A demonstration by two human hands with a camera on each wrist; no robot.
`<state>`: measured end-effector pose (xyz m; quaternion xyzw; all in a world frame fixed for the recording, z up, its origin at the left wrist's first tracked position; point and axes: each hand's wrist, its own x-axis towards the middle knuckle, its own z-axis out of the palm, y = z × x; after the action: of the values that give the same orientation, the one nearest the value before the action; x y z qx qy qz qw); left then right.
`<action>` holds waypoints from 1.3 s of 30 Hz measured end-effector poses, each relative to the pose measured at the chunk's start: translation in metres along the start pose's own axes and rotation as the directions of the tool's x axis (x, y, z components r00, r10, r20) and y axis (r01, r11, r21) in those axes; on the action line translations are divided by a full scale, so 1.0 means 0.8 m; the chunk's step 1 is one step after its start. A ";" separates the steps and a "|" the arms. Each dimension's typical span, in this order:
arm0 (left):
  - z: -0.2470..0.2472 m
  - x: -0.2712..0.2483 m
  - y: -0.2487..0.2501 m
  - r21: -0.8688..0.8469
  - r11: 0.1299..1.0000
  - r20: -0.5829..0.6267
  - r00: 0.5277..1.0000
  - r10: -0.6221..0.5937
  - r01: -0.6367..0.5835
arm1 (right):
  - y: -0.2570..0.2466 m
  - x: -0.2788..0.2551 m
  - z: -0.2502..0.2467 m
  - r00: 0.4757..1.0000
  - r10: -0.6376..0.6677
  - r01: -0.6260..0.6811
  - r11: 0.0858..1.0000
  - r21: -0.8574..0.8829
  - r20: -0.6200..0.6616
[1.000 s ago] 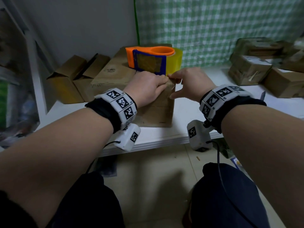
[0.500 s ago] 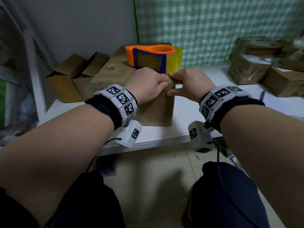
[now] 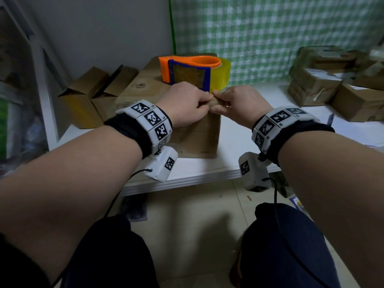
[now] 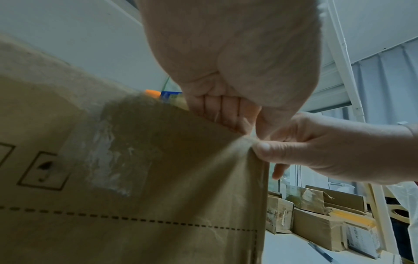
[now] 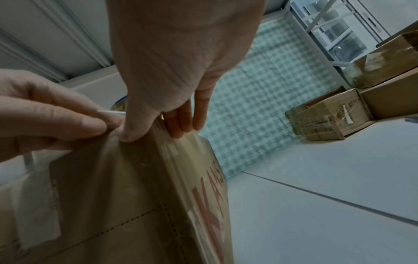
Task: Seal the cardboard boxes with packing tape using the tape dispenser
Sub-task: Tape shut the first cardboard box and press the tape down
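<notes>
A tall brown cardboard box (image 3: 197, 138) stands on the white tabletop (image 3: 239, 146). An orange tape dispenser (image 3: 187, 71) with a blue blade guard and a yellowish roll sits on its top. My left hand (image 3: 204, 100) and right hand (image 3: 218, 102) meet at the box's upper front right corner. In the left wrist view the left fingers (image 4: 226, 114) are curled and pinch clear tape film that lies over the box front (image 4: 158, 196). In the right wrist view the right thumb (image 5: 131, 132) presses the taped corner, with the fingers on the far side of the edge.
Open small cartons (image 3: 87, 100) lie at the back left beside a white shelf post (image 3: 41, 80). Several taped boxes (image 3: 322, 84) are stacked at the right. A green checked cloth (image 3: 270, 34) hangs behind. The table's front edge (image 3: 187, 179) runs just below my wrists.
My right hand has slid left until it touches the left hand at the box corner, and its fingers have curled in. The dispenser and box have not moved.
</notes>
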<state>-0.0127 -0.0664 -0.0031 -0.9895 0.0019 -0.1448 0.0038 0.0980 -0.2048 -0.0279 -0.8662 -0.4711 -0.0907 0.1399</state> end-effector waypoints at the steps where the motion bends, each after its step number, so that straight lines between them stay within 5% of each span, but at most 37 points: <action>1: -0.001 -0.001 0.000 0.002 1.000 0.011 1.000 -0.005 0.005 | 0.000 0.000 0.000 1.000 0.003 -0.003 1.000 -0.002 0.001; 6: -0.013 -0.004 -0.003 -0.050 0.998 0.125 0.992 -0.027 0.034 | -0.002 -0.002 -0.002 0.999 0.033 -0.033 0.999 -0.012 0.018; 10: -0.027 -0.024 -0.030 -0.174 0.965 0.006 0.981 -0.196 0.194 | -0.002 -0.004 -0.010 0.997 0.067 -0.066 0.998 -0.025 0.049; 13: -0.032 -0.046 -0.069 -0.184 0.900 -0.063 0.909 -0.412 0.395 | -0.006 -0.006 -0.019 0.993 0.105 -0.105 0.994 -0.009 0.058; 19: -0.030 -0.073 -0.115 -0.202 0.757 0.110 0.783 -0.613 0.621 | -0.028 -0.005 -0.028 0.996 0.085 -0.082 0.984 -0.161 0.010; 27: -0.047 -0.089 -0.110 -0.177 0.849 0.073 0.867 -0.493 0.498 | -0.079 0.001 -0.024 0.990 -0.099 0.070 0.961 -0.267 -0.096; 31: -0.052 -0.093 -0.100 -0.491 0.715 0.126 0.852 -0.507 0.498 | -0.121 0.016 -0.013 0.991 -0.135 0.136 0.968 -0.210 0.016; 33: -0.050 -0.096 -0.103 -0.550 0.702 0.154 0.881 -0.448 0.453 | -0.135 0.021 -0.006 0.988 -0.148 0.153 0.967 -0.204 0.039; 39: -0.038 -0.108 -0.134 -0.402 0.862 0.193 0.949 -0.251 0.310 | -0.150 0.033 0.005 0.984 -0.178 0.164 0.956 -0.242 -0.034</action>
<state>-0.1039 0.0410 0.0023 -0.9632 -0.1107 -0.0728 -0.2340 0.0112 -0.1209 -0.0050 -0.8298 -0.5259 -0.1822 0.0396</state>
